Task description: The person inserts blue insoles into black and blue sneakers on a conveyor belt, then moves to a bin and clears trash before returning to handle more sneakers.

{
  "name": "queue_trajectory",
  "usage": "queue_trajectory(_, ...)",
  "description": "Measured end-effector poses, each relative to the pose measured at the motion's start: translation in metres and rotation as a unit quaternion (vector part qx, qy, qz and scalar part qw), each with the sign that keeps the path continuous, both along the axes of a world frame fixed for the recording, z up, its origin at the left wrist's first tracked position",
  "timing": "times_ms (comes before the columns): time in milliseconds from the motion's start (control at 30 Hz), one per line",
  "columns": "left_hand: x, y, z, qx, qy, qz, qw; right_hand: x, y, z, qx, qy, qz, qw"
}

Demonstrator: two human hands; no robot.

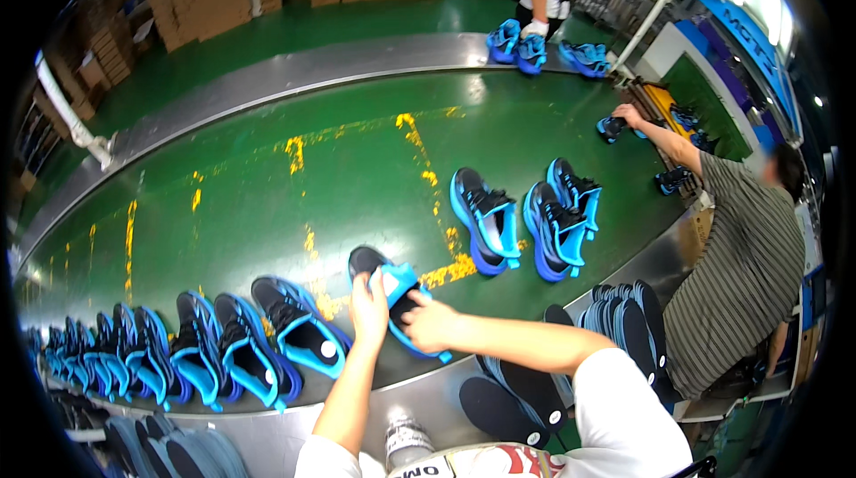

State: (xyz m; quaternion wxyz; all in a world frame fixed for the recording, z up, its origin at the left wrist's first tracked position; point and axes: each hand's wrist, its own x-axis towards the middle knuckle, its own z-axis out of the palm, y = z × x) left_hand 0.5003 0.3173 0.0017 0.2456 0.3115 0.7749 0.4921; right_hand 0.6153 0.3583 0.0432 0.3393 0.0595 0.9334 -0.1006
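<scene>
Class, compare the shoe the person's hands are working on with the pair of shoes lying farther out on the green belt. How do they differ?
The held shoe is gripped by the left hand and right hand; the pair on the belt is untouched. The held shoe is single and sits near the belt's front edge; the pair on the belt lies side by side toward the middle. Both are black and blue.

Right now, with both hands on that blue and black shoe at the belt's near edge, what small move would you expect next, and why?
Probably setting the shoe down flat beside the row of shoes to its left. The left hand and right hand both grip it, tilted, over the green belt, and its neighbours already lie side by side along that edge. That is only a guess.
</scene>
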Motion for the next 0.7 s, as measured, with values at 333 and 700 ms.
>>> queue_trajectory(333, -0.016, -0.002, 0.01, 0.135, 0.449, -0.193, 0.862, 0.043, -0.045, -0.005, 0.029, 0.363, -0.237, 0.901)
queue_trajectory(700, -0.003, -0.047, 0.039, 0.087, 0.482, -0.269, 0.83, 0.101, -0.106, -0.011, -0.014, 0.456, -0.404, 0.793)
